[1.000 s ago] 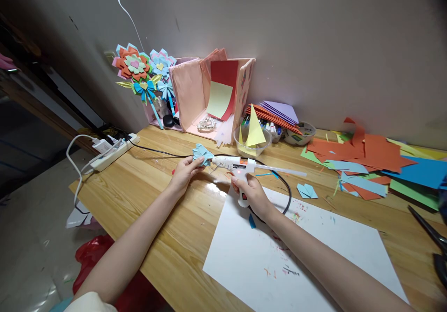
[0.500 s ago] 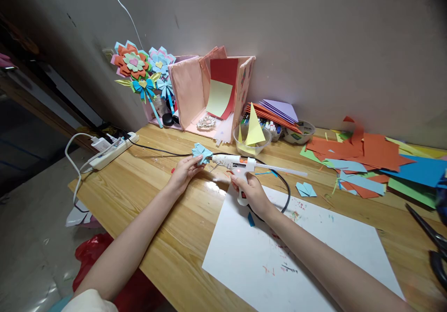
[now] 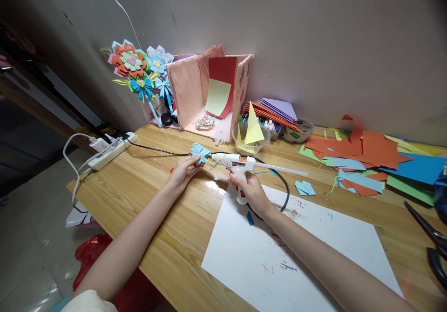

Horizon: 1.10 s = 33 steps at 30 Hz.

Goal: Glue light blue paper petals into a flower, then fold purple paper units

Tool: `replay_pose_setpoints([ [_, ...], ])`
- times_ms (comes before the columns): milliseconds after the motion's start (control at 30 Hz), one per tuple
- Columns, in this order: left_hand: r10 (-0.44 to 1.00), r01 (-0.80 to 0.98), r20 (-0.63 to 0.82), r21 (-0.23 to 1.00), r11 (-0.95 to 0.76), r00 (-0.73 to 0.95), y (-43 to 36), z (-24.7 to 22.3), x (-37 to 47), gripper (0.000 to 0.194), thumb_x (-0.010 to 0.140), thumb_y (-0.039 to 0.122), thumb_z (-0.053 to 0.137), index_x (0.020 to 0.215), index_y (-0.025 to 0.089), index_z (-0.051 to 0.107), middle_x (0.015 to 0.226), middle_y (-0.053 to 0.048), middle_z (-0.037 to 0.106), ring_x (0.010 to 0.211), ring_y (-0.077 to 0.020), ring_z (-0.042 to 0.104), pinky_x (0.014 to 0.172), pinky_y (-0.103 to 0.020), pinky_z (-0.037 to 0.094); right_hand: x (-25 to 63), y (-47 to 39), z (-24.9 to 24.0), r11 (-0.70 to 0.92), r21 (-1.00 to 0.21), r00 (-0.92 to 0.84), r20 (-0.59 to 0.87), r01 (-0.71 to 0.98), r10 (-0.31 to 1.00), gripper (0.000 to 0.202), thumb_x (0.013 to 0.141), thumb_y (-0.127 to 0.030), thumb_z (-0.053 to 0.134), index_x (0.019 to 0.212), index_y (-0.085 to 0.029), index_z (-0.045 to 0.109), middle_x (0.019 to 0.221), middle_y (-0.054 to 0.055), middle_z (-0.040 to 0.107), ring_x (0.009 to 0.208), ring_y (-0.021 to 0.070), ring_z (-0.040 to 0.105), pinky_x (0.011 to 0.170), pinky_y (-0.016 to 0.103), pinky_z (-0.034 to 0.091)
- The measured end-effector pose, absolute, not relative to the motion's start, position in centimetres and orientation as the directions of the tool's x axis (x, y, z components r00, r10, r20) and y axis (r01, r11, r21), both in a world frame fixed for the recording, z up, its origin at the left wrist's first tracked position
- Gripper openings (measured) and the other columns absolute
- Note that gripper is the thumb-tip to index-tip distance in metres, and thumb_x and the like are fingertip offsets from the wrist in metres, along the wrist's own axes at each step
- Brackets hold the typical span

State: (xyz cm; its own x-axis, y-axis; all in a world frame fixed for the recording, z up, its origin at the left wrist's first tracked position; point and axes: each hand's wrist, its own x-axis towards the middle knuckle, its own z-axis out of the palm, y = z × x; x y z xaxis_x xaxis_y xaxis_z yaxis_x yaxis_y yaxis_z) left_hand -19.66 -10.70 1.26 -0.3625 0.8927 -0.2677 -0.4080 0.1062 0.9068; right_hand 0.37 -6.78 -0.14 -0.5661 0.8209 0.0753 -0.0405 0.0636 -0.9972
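Observation:
My left hand (image 3: 183,174) pinches a light blue folded paper piece (image 3: 199,152) above the table. In my right hand (image 3: 252,192) is a white hot glue gun (image 3: 240,164), its nozzle pointing left at the edge of the blue paper; whether they touch I cannot tell. A clear glue stick (image 3: 281,168) juts from the gun's back end. Another light blue folded paper piece (image 3: 305,187) lies on the table to the right of the gun. Beneath my right arm is a white sheet (image 3: 237,256) with coloured marks and a small dark blue scrap (image 3: 250,218).
Paper flowers (image 3: 131,63) and a pink box (image 3: 186,88) stand along the wall. Beside them is a clear bowl (image 3: 251,146) holding yellow paper. Paper scraps (image 3: 363,153) and black scissors (image 3: 431,235) lie right. The gun's black cord (image 3: 153,149) reaches a power strip (image 3: 111,151).
Almost nothing differs; the whole view has shifted slightly. Both hands keep the same grip, with the glue gun's nozzle still by the blue folded paper.

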Motion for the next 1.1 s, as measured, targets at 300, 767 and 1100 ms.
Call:
replay_pose_setpoints([
  [300, 0.886, -0.283, -0.186, 0.957, 0.065, -0.424, -10.7, 1.2, -19.5, 0.027, 0.057, 0.030, 0.076, 0.074, 0.011, 0.065, 0.073, -0.003, 0.064, 0.066, -0.0092, 0.057, 0.067, -0.019, 0.048, 0.5, -6.8, -0.3, 0.078, -0.997, -0.557, 0.064, 0.002, 0.828, 0.029, 0.079, -0.044, 0.049, 0.072, -0.016, 0.053, 0.062, -0.001, 0.047, 0.058, 0.0125, 0.043, 0.054, 0.024, 0.034],
  [767, 0.837, -0.296, -0.190, 0.954, 0.036, -0.513, -10.6, 1.9, -20.0, 0.027, 0.052, 0.028, 0.077, 0.067, 0.011, 0.062, 0.063, -0.001, 0.060, 0.060, -0.0083, 0.054, 0.060, -0.019, 0.046, 0.4, -6.7, -0.3, 0.123, -0.991, -0.448, 0.134, -0.054, 0.884, 0.029, 0.078, -0.044, 0.051, 0.083, -0.016, 0.056, 0.075, 0.003, 0.058, 0.073, 0.0173, 0.053, 0.069, 0.028, 0.041],
  [1100, 0.768, -0.359, -0.105, 0.918, -0.170, -0.632, -11.6, 3.9, -22.8, 0.024, 0.050, 0.023, 0.078, 0.064, 0.012, 0.062, 0.065, 0.000, 0.062, 0.062, -0.0077, 0.056, 0.065, -0.019, 0.046, -6.3, -3.7, 0.7, 0.430, -0.900, -0.571, 0.316, 0.073, 0.758, 0.026, 0.085, -0.039, 0.039, 0.083, -0.019, 0.055, 0.080, 0.004, 0.059, 0.082, 0.0201, 0.054, 0.077, 0.030, 0.041],
])
